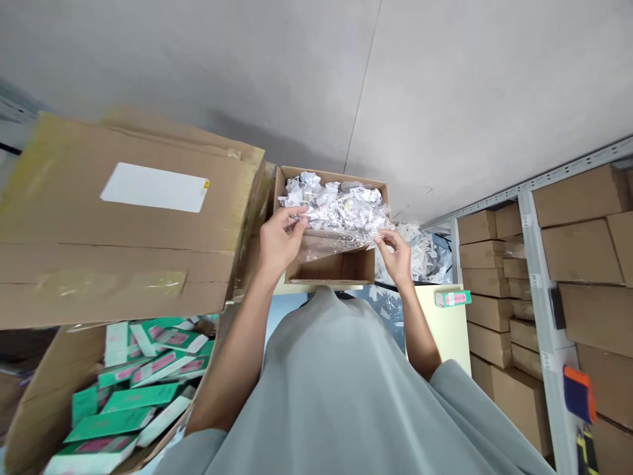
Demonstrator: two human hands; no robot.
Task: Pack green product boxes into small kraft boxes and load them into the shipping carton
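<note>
A sheet of clear plastic, perhaps a bag, stretches between my two hands. My left hand pinches its left end between thumb and fingers. At the other end, my right hand pinches it with thumb and forefinger. Behind the plastic, crumpled white paper fills a cardboard box. Nearer my body, below the plastic, is an open cardboard box with its brown inside showing. The plastic's glare hides part of the paper, and I cannot tell whether the plastic touches it.
Large taped cartons stand close on my left. Below them, an open carton holds several green and white product boxes. One similar small box lies on a pale yellow surface. White scraps lie behind it. Shelving with cartons lines the right.
</note>
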